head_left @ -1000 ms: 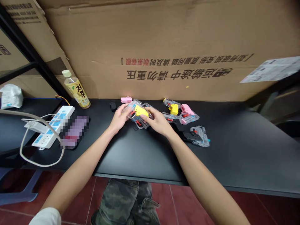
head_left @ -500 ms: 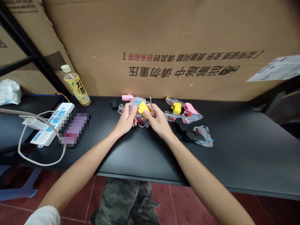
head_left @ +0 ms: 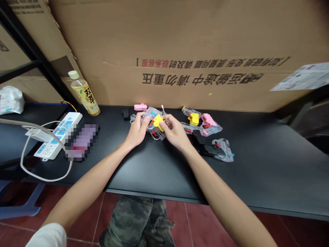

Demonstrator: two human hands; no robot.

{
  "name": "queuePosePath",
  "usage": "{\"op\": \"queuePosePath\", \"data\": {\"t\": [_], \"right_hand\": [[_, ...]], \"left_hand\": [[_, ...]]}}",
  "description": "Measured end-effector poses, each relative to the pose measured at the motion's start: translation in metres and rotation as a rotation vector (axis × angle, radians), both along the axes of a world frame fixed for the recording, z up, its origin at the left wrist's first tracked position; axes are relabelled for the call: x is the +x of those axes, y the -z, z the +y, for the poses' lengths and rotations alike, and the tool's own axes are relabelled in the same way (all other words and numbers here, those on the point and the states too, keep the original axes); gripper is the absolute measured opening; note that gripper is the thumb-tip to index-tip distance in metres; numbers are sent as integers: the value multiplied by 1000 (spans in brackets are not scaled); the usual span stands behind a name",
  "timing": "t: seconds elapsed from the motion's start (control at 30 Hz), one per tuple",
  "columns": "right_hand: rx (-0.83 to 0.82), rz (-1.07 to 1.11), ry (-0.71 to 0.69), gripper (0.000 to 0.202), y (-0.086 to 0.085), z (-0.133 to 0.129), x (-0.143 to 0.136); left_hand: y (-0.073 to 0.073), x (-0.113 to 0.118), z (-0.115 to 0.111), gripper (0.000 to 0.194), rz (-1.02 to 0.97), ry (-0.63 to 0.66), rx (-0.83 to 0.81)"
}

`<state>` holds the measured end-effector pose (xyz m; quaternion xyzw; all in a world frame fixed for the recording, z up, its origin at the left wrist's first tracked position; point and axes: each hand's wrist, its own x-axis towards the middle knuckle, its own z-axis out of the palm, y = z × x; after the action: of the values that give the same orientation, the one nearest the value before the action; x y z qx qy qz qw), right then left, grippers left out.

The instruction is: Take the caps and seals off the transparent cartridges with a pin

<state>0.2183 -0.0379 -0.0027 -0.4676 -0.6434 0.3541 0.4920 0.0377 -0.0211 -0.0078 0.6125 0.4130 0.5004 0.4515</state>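
My left hand (head_left: pixel 138 132) is closed, thumb and fingers pinching the edge of a clear plastic part (head_left: pixel 152 112) with blue bits. Between both hands is a small yellow plastic piece (head_left: pixel 158 122), gripped by the thumb and fingers of my right hand (head_left: pixel 177 133). A thin screwdriver (head_left: pixel 163 110) also sticks up from my right hand, its metal tip pointing away; the fingers hide most of its handle. Beneath the hands lies another clear part with red bits (head_left: pixel 156 134), partly covered. Near it on the table is a small black ring (head_left: pixel 150 139).
Right of my hands lie a yellow part (head_left: pixel 193 119), a pink part (head_left: pixel 208 119), black parts (head_left: pixel 205 145) and a clear part (head_left: pixel 224 151). Behind left are a pink piece (head_left: pixel 140 107) and a black piece (head_left: pixel 125 114). A bottle (head_left: pixel 87 97), power strip (head_left: pixel 58 137) and blurred phone (head_left: pixel 83 140) stand left.
The yellow piece has turned and shifted slightly right, away from my left fingers. The screwdriver now tilts to the left. My hands have parted a little.
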Motion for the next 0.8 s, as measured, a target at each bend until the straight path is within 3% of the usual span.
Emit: {"op": "queuePosePath", "data": {"t": [0.1,0.23,0.33,0.4,0.53,0.63,0.8], "right_hand": [[35,-5,44,30,-2,-3,-8],[-69,80,-95,37,-5,-3,3],[-159,113,-96,40,-9,-3,16],[-307,127,-187,43,-13,-6,20],[-595,53,-406,43,-16,-13,13],[-486,15,-248,39,-8,-10,8],[-278,0,102,40,8,8,23]], "left_hand": [[-1,1,-3,33,-52,-53,53],[-10,0,0,32,-327,183,-178],[-19,-6,6,31,-444,234,-241],[-22,-12,10,27,-400,151,-222],[-23,-20,17,19,-191,-132,-209],[-24,-21,17,17,-95,-155,-273],[-21,-19,12,16,191,95,-350]]}}
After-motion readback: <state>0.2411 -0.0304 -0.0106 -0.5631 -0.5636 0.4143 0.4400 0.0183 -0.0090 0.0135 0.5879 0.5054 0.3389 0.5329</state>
